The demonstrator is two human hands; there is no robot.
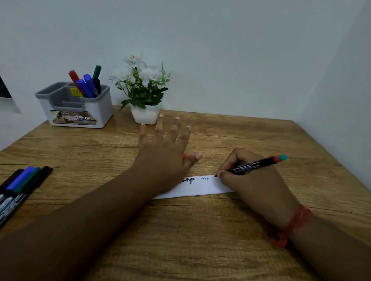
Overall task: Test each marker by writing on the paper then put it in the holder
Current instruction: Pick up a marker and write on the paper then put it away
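A white strip of paper [201, 187] with handwriting lies mid-table. My right hand [250, 181] grips a black marker [258, 163] with a red and teal rear end, its tip touching the paper's right end. My left hand [165, 152] lies flat with fingers spread over the paper's left part; a small red piece [184, 156], perhaps a cap, peeks out from under it beside the thumb. The grey-and-white holder [75, 108] at the back left has several markers standing in it. Several more markers [14, 192] lie at the left edge.
A white pot of white flowers [144, 115] stands at the back, right of the holder and just beyond my left fingertips. The wooden table [197, 236] meets pale walls at the back and on the right. A red thread band circles my right wrist [293, 225].
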